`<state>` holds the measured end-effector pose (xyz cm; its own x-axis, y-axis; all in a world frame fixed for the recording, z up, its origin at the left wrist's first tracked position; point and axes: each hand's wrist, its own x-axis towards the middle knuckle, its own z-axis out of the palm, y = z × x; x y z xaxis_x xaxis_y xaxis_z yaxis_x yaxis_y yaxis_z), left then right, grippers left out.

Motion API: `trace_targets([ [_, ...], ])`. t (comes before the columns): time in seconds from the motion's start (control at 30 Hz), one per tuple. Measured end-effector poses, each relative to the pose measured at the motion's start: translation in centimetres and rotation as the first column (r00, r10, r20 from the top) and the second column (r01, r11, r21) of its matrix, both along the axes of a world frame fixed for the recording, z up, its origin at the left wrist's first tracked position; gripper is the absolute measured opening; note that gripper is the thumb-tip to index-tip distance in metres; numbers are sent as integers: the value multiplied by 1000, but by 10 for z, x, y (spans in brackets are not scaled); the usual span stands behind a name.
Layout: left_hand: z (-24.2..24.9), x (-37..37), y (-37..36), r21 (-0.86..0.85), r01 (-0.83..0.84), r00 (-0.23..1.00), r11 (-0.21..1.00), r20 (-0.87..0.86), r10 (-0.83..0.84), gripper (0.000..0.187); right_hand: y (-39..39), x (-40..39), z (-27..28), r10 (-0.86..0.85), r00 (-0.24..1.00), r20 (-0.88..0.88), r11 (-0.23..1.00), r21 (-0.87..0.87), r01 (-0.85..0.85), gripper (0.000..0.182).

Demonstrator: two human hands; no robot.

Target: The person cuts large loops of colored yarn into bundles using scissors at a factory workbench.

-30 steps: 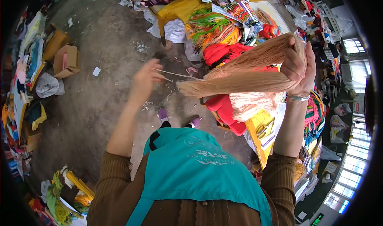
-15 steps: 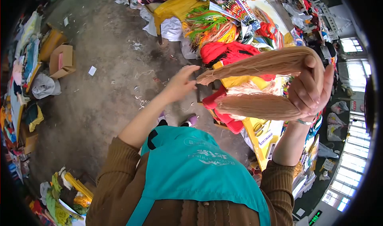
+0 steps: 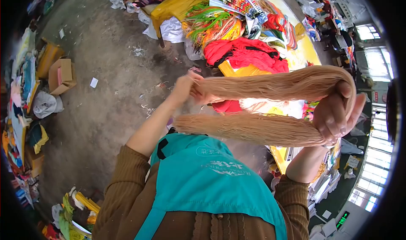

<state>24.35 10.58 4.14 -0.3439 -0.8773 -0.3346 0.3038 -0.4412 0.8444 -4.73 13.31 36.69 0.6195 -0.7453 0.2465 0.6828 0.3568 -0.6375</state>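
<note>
A long skein of tan-pink yarn (image 3: 270, 86) is folded over my right hand (image 3: 334, 113), making two lengths that run leftward. My right hand grips it at the bend, with fingers curled and the thumb side up. At the left end of the upper length, my left hand (image 3: 186, 87) has its fingers closed around the strands; the fingertips are partly hidden and slightly blurred. The lower length hangs free in front of my teal apron (image 3: 211, 168), its left end loose.
Ahead stands a table with red yarn (image 3: 245, 56), a green-and-orange yarn bundle (image 3: 211, 24) and yellow cloth (image 3: 173, 9). An open cardboard box (image 3: 62, 76) and a plastic bag (image 3: 45, 104) sit at the left. Thread scraps litter the concrete floor (image 3: 101, 121).
My left hand has closed on the end of the upper length. My right hand and the skein have moved slightly down and right, and the lower length has swung toward the left.
</note>
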Motion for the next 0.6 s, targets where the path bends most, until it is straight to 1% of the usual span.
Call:
trace_targets([
  [0.07, 10, 25, -2, -5, -157, 986, 988, -55, 156, 59, 5, 3, -11, -38, 999, 30, 997, 68, 36, 59],
  [0.1, 4, 41, -4, 12, -287, 955, 958, -81, 287, 59, 7, 4, -17, -11, 999, 51, 991, 131, 5, 63],
  [0.13, -7, 60, -6, 33, -412, 905, 911, -105, 413, 59, 5, 3, -27, 19, 999, 33, 989, 145, -24, 65],
  [0.17, -27, 88, -8, -22, -420, 904, 907, 75, 420, 57, 5, 2, -33, 40, 999, -13, 982, 188, -36, 67],
  [0.2, -54, 124, -10, -79, -418, 870, 905, 251, 424, 55, 3, 9, -43, 21, 999, -25, 986, 168, -16, 67],
  [0.23, -96, 174, -13, -92, -259, 798, 962, 541, 267, 49, 2, 14, -53, 29, 999, -12, 965, 261, -25, 67],
  [0.27, -122, 207, -17, -54, -97, 621, 994, 777, 103, 47, 2, 20, -63, 32, 999, 3, 935, 354, -31, 68],
  [0.3, -105, 208, -15, -59, -93, 618, 994, 779, 104, 47, 1, 25, -73, 28, 999, 19, 895, 444, -34, 68],
  [0.33, -71, 205, -6, -66, 250, 215, 966, 977, 11, 53, -1, 34, -85, 37, 999, 37, 865, 499, -51, 68],
  [0.37, -48, 197, 3, 78, 531, -242, 843, 968, 62, 65, -2, 44, -92, 19, 1000, -22, 855, 519, -5, 65],
  [0.4, -38, 183, 2, -110, 593, -22, 798, 988, 152, 77, -1, 48, -110, 77, 995, -67, 775, 632, -17, 63],
  [0.43, -24, 163, -6, -312, 616, 200, 723, 950, 239, 91, -4, 54, -124, 122, 992, -27, 722, 688, -70, 61],
  [0.47, 9, 129, -13, -429, 563, 421, 706, 884, 202, 95, -5, 64, -136, 194, 978, 77, 652, 735, -187, 60],
  [0.5, 53, 91, -14, -537, 492, 621, 686, 768, 156, 99, -4, 73, -145, 252, 952, 172, 579, 762, -290, 59],
  [0.53, 89, 62, -13, -594, 430, 775, 680, 630, 61, 102, -3, 81, -149, 306, 931, 200, 535, 773, -342, 58],
  [0.57, 111, 36, -11, -644, 377, 861, 666, 509, 5, 96, -2, 91, -153, 360, 923, 132, 560, 761, -327, 57],
  [0.6, 113, 15, -14, -682, 394, 895, 616, 437, -89, 90, 2, 97, -156, 393, 916, 78, 547, 781, -302, 57],
])
